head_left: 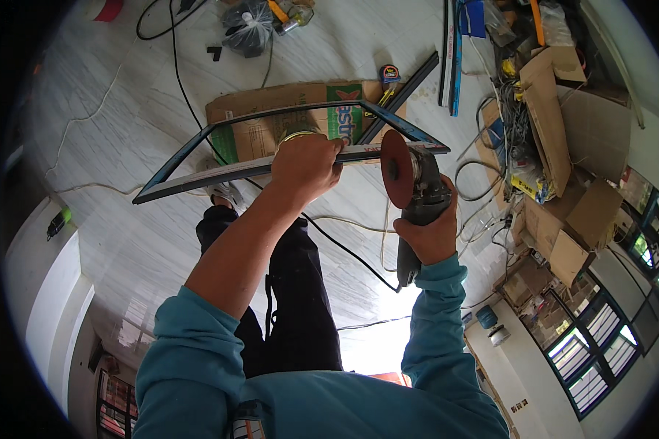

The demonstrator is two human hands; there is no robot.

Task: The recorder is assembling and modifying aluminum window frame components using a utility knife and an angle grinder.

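Observation:
My left hand is closed round the near bar of a black rectangular frame, which is held above the floor. Bits of blue film show along the frame's bars. In my right hand is an angle grinder, its body upright. A reddish-brown disc on it faces left, close to the frame's right end; whether they touch I cannot tell. Behind my left hand a round, brassy-rimmed thing is mostly hidden. A flattened cardboard piece lies beneath the frame.
A black cord crosses the floor before my legs. Beyond the cardboard lie a tape measure and a dark metal bar. More long bars rest farther off. Open cardboard boxes and tangled cables crowd the right; a plastic bag sits at the back.

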